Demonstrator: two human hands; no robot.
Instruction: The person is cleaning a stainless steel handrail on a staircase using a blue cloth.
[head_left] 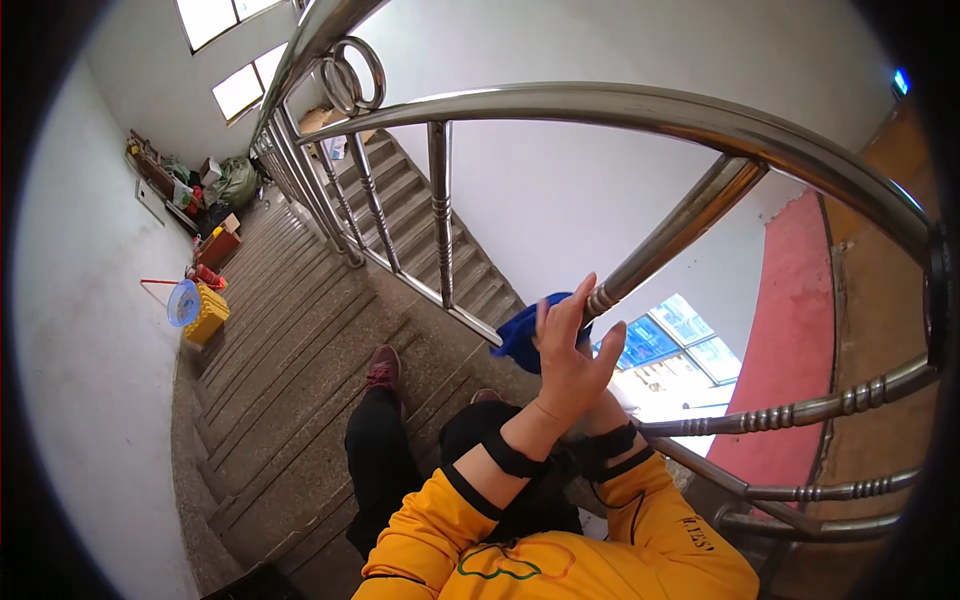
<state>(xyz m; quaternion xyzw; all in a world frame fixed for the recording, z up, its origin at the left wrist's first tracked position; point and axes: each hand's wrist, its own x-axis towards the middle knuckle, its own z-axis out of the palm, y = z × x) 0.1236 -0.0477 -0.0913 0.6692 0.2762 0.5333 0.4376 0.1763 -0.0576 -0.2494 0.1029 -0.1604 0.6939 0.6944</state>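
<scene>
The left hand [568, 358] is raised in front of a slanting baluster [672, 243] of the steel railing [640, 108], fingers [556, 318] spread and nearly straight, palm turned toward the metal. It presses a blue cloth [520, 336] against the lower end of that baluster — the flat, open hand seems meant to keep as much cloth as possible on the round bar rather than to grip it. The cloth bunches out to the left of the palm and hangs just below where the baluster meets the bottom rail.

The right hand sits behind the left wrist, almost wholly hidden; only its forearm in a yellow sleeve [655, 520] with a black wristband [612, 442] shows, so I cannot tell how its fingers stand or whether they hold anything.

The person stands on the stairs [300, 330] close to the railing, dark trousers and red shoes [383, 368] below — near enough for the arms to reach the bars. Far down on the landing, well apart from the hands, a yellow basket [208, 313] and other clutter lie against the wall.
</scene>
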